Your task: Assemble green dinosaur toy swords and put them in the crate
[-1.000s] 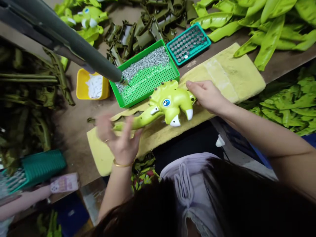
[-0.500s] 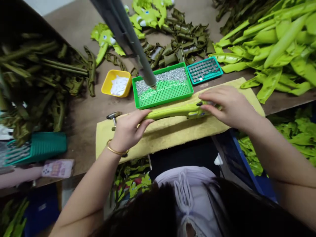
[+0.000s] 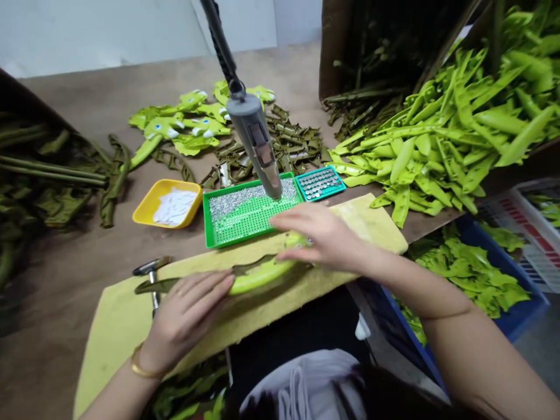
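A curved lime-green plastic piece (image 3: 262,275) with a dark olive strip along it lies over the yellow cloth (image 3: 363,224). My left hand (image 3: 188,312) is closed over its left part, where the olive end sticks out past the fingers. At the piece's right end, my right hand (image 3: 321,239) holds it between thumb and fingers; the hand is slightly blurred. A hammer (image 3: 153,274) rests on the cloth's left side, partly behind the olive end. The tip of a hanging electric screwdriver (image 3: 258,146) is over the green tray of screws (image 3: 227,236).
Left of the green tray stands a yellow bowl (image 3: 195,219) of white pieces; to its right, a teal tray (image 3: 324,184) of round metal parts. Olive parts (image 3: 289,140) and green creature-shaped pieces (image 3: 192,125) lie behind. Green shells (image 3: 441,140) are heaped right, above a blue crate (image 3: 520,318).
The view has shifted up and right. My left hand now lies flatter over the piece, which has turned to show its olive strip and end. My right hand still grips the other end.
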`<move>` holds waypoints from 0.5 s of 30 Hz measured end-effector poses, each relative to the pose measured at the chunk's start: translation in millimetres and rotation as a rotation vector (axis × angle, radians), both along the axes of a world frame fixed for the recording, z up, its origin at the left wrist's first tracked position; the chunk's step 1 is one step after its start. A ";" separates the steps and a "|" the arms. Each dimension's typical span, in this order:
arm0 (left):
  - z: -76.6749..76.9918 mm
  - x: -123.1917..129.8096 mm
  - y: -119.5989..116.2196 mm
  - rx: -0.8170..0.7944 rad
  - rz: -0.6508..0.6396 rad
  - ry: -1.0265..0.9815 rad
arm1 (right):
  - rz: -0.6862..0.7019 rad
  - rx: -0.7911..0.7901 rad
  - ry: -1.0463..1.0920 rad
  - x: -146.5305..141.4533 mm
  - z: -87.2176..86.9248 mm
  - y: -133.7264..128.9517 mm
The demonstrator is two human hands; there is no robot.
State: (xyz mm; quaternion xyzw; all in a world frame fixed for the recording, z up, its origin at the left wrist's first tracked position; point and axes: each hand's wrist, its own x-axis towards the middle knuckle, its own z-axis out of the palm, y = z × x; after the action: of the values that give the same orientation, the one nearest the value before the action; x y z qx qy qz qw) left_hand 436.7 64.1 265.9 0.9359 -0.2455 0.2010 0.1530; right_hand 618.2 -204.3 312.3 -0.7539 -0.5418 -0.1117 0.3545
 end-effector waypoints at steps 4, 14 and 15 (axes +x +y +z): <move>-20.7 -23.7 9.7 0.071 0.081 0.084 | -0.488 -0.029 0.276 104.0 -5.7 -27.5; -44.0 61.9 -117.6 0.186 0.349 -0.057 | -1.117 -0.398 0.192 343.9 -34.8 6.3; -51.2 63.6 -117.6 0.205 0.351 -0.074 | -1.175 -0.408 0.175 360.9 -32.2 0.9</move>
State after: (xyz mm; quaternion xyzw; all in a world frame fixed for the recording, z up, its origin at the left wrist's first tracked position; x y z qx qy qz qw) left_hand 500.3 -53.5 214.7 0.9669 -0.1035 0.2330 0.0105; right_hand 979.1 -203.4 280.1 -0.9846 -0.0164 -0.1201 0.1257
